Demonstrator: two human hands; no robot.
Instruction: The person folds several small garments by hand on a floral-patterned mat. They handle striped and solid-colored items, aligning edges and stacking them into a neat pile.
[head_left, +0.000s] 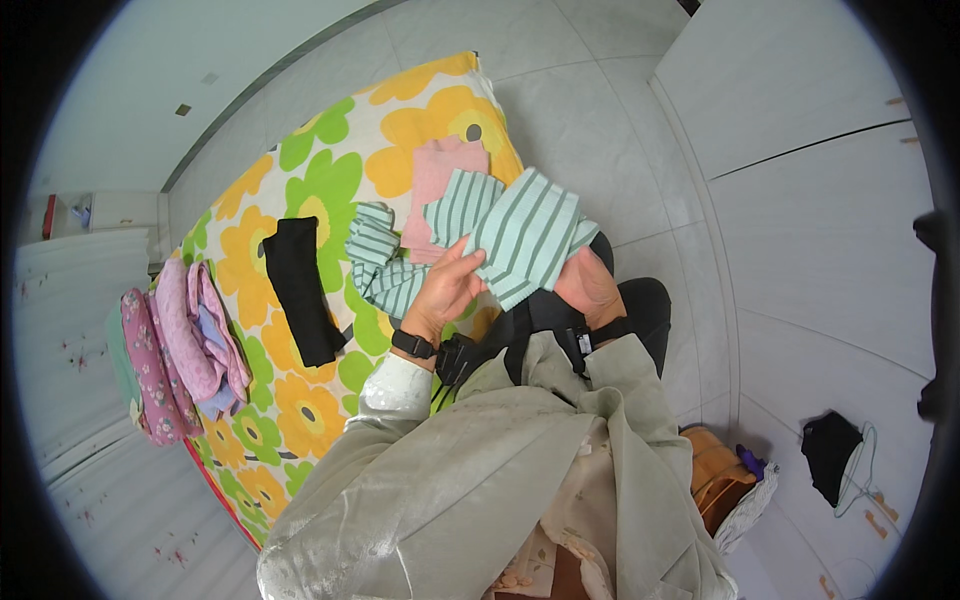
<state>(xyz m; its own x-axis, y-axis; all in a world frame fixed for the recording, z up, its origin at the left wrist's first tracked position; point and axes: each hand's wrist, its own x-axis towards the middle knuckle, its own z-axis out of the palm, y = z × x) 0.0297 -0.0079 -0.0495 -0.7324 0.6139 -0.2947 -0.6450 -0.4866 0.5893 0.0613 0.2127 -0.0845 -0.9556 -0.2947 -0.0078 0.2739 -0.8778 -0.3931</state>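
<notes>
Between my two hands is a light green garment with dark stripes (529, 225), its knit cloth folded over and raised above my lap. My left hand (450, 285) grips its left edge with the thumb on top. At the lower right corner my right hand (589, 285) holds it from beneath, its fingers partly hidden by the cloth. Another striped piece (463, 204) lies just behind; whether it joins the held cloth I cannot tell. Under it rests a pink knit garment (435, 172). More crumpled striped cloth (379, 255) sits left of my left hand.
A folded black garment (300, 292) lies on the flowered bed sheet (322, 187). Folded pink bedding (199, 337) is stacked at the bed's left end. White cabinets (810, 247) line the right side, with a black item on a hanger (832, 457). A wooden bucket (712, 472) stands near my right side.
</notes>
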